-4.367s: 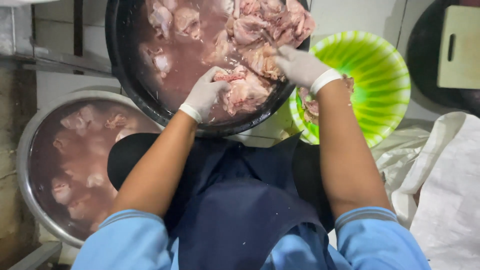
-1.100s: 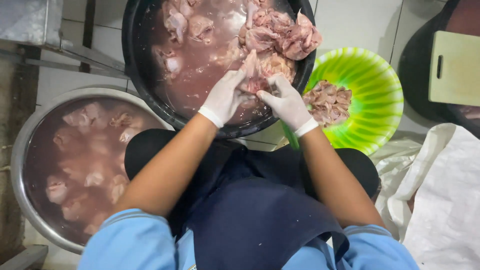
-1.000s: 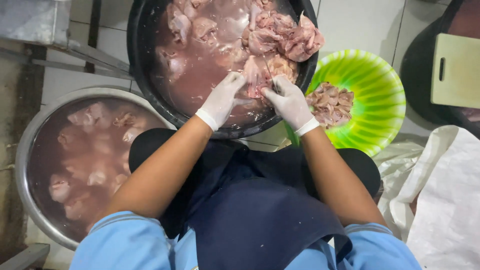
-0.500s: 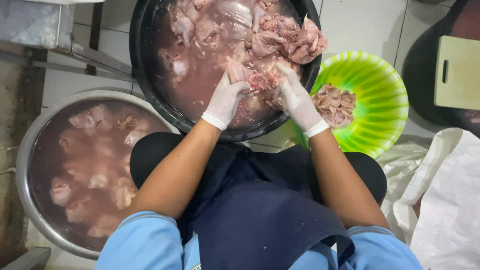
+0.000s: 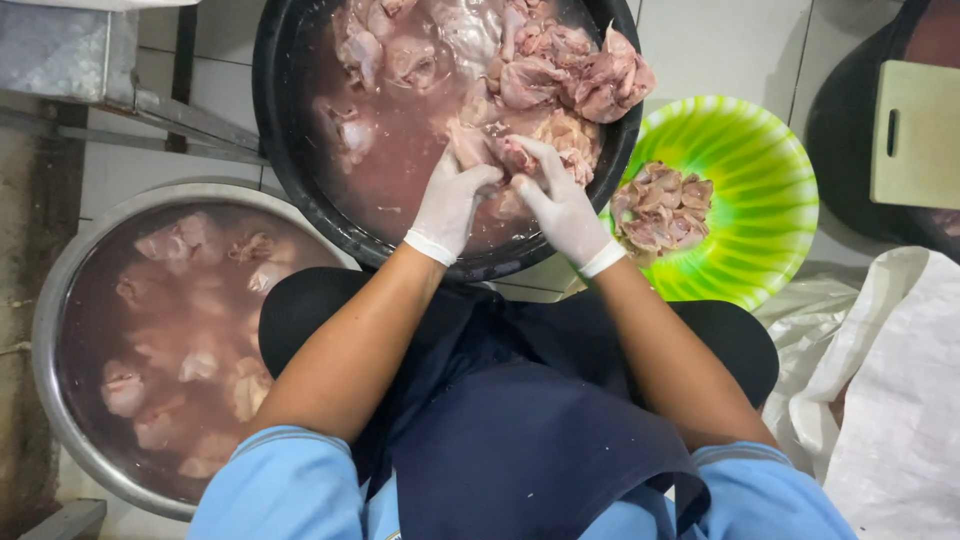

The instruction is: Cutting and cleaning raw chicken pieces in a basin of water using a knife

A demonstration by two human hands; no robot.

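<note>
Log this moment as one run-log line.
left hand: on raw meat piece | right hand: same piece | black basin | green bowl: holds meat

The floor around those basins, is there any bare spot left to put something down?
Bare tile shows above the green bowl, between the black basin and the dark tub with the cutting board. Another patch lies left of the black basin, above the steel basin. Crowded elsewhere: both gloved hands, left hand and right hand, work the meat, and white sacks fill the right.

White woven sack [image 5: 905,400] at right edge, crumpled; no labels, signs, screens.
</note>
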